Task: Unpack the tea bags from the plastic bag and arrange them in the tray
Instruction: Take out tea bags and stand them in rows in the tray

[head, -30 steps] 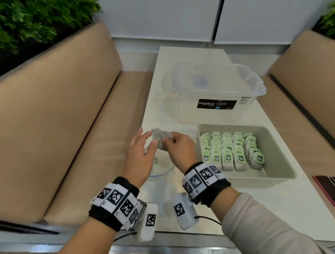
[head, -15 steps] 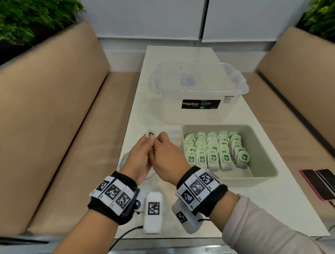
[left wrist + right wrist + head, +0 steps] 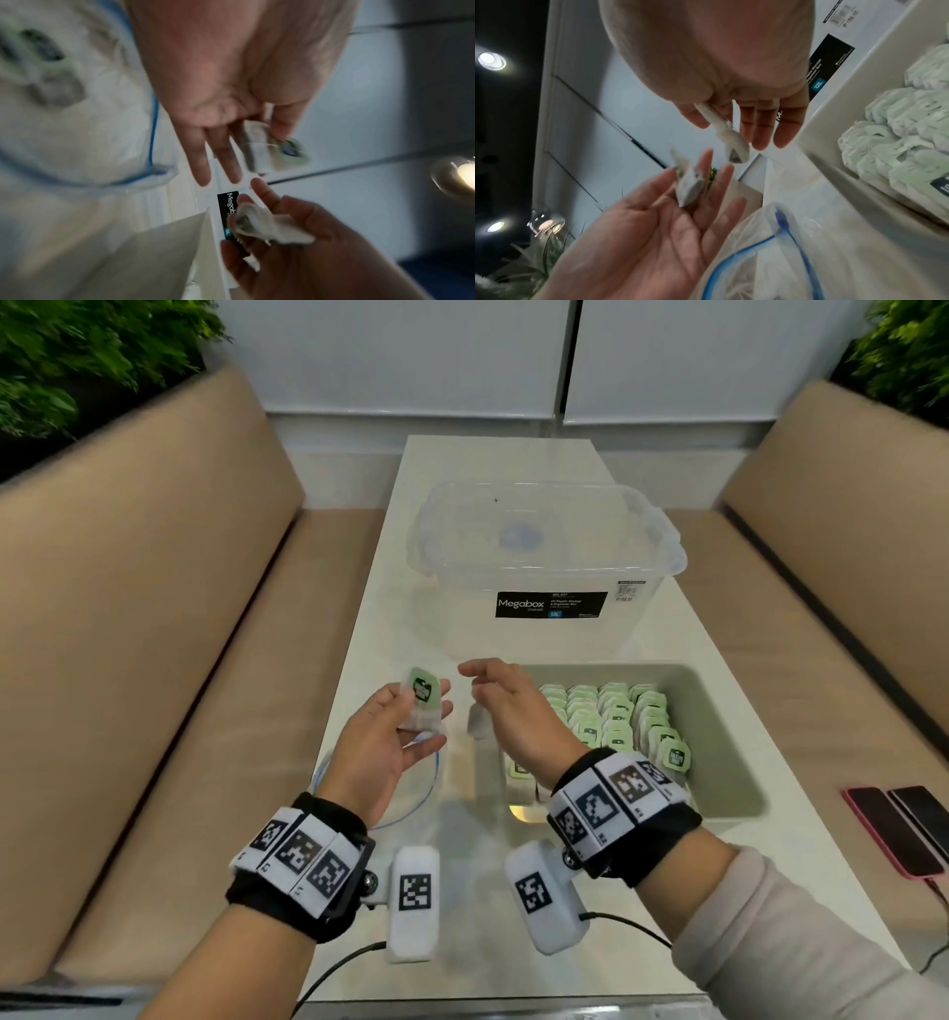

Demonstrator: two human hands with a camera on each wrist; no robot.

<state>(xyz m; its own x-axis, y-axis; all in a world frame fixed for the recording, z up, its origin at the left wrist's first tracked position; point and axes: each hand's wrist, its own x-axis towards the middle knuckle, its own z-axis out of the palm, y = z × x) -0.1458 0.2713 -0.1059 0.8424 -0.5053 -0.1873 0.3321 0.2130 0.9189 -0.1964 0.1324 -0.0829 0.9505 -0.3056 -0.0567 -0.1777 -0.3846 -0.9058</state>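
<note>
Bag (image 3: 377,793): it lies flat on the table (image 3: 462,505) by the left edge, under your left wrist, blue zip rim toward you. What is left inside is too blurred to count.

Left hand (image 3: 382,747): palm up over the bag, thumb and forefinger pinching the left tea bag (image 3: 422,701); the other fingers (image 3: 203,162) are straight.

Left tea bag: green tag up and toward the far edge, pouch below it. Its long axis runs roughly near edge to far edge, tilted upright.

Gap: your hands are apart, each with its own tea bag, and the two bags do not touch.

Right hand (image 3: 506,711): back up, just left of the tray's left wall. Thumb and forefinger pinch the right tea bag (image 3: 727,134); the other fingers are loosely bent.

Right tea bag: it hangs down from the pinch, long axis near vertical, pouch end lowest. You cannot see its tag.

Tray (image 3: 739,762): it sits at the right edge, in front of the clear box (image 3: 544,546). Rows (image 3: 611,716) of tea bags stand tag-up across its left and middle; the right side is bare.

Nearer hand: the right one, I judge. The free space lies to its right, past the rows.

Turn needed: probably tag uppermost, to match the rows.
</note>
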